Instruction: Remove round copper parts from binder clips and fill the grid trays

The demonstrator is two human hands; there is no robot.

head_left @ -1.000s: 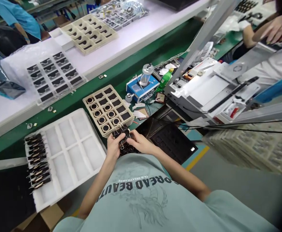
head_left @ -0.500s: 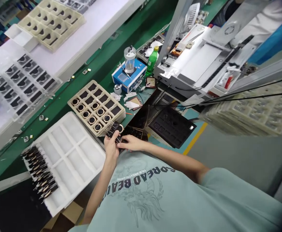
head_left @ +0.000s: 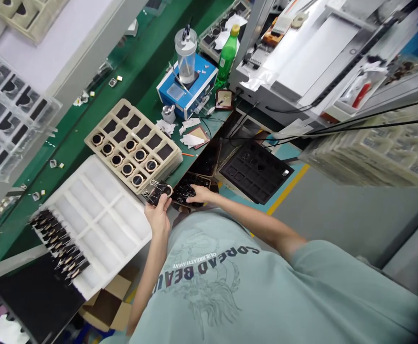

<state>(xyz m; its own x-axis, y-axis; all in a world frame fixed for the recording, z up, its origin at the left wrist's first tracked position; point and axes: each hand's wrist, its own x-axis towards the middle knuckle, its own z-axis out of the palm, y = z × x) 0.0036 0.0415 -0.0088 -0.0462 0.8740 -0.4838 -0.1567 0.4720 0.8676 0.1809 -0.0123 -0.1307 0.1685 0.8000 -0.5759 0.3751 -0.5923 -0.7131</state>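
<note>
- Step in hand, as I judge it: the right hand is at a heap of black clips, while the left hand holds up a clipped ring part
- The left hand is pinched on that part near the cream tray's lower corner, wire handles standing out from it; the 2 hands are apart
- The right hand's fingertips are lost among the clips, so I cannot tell whether they grip anything
- The next move calls, in my view, for freeing 1 clip from its tangled neighbours while the left hand holds the part steady
- On the green table, the cream tray shows 8 ring parts in its 15 cells, and dark inserts in the other 7
- A row of clipped pieces overlaps along the left side of the white tray, too crowded to count
- The clips in the left hand overlap; perhaps more than 1 is fitted, but the far side is hidden
</note>
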